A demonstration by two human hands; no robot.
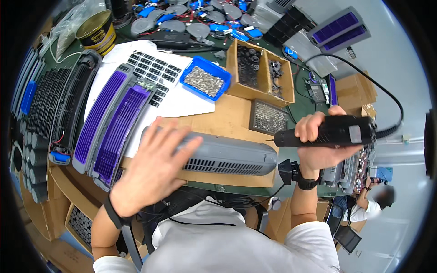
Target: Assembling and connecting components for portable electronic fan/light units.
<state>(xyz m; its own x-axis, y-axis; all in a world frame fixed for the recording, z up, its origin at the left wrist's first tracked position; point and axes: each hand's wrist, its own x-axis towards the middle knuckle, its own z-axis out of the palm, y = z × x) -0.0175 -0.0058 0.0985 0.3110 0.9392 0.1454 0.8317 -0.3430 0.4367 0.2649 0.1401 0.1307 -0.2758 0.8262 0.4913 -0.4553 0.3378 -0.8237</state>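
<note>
My right hand (314, 141) is wrapped round a black corded electric screwdriver (337, 131), held level with its thin bit pointing left. Beneath that bit's tip is the right end of a long grey plastic housing (227, 152) with slotted vents, lying on a cardboard sheet (230, 108). My left hand (159, 154) rests with spread fingers on the housing's left end and hides part of it. A blue tray (207, 78) of small metal screws and a dark block of screws (268, 116) sit beyond the housing.
Purple-and-grey slatted panels (120, 123) lie at the left, beside black grilles (73, 100). A divided box (261, 75) of black parts stands at the back. Grey discs with blue packs (198, 31) cover the far table. A co-worker (368, 204) sits at the right.
</note>
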